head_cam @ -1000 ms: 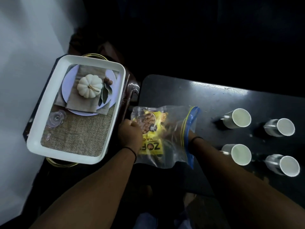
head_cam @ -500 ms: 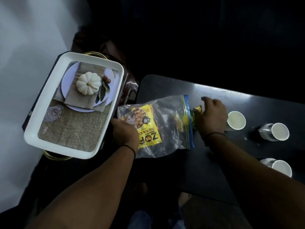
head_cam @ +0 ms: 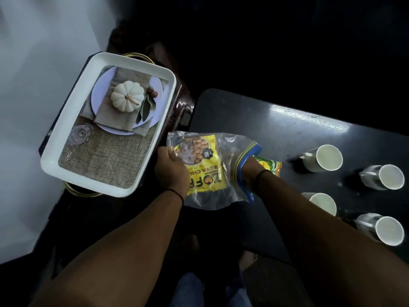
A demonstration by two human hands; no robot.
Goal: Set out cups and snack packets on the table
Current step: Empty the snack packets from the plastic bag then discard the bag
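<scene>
A clear zip bag (head_cam: 230, 151) with a blue seal hangs over the left end of the dark table (head_cam: 276, 125). Inside it is a yellow snack packet (head_cam: 203, 173). My left hand (head_cam: 171, 171) grips the bag's closed left end. My right hand (head_cam: 250, 168) reaches in through the blue opening; its fingers are hidden by the plastic. A green and yellow snack packet (head_cam: 271, 167) lies on the table beside my right wrist. Several white cups stand at the right: one (head_cam: 327, 157), another (head_cam: 389, 176), a third (head_cam: 323, 202).
A white tray (head_cam: 88, 181) with a printed pumpkin picture sits to the left on a dark stand with a gold ring. A pale wall runs along the far left. My knees show below the table's near edge.
My right hand left the green packet on the table near the cups, came back and went into the bag's opening. My left hand kept its hold on the bag.
</scene>
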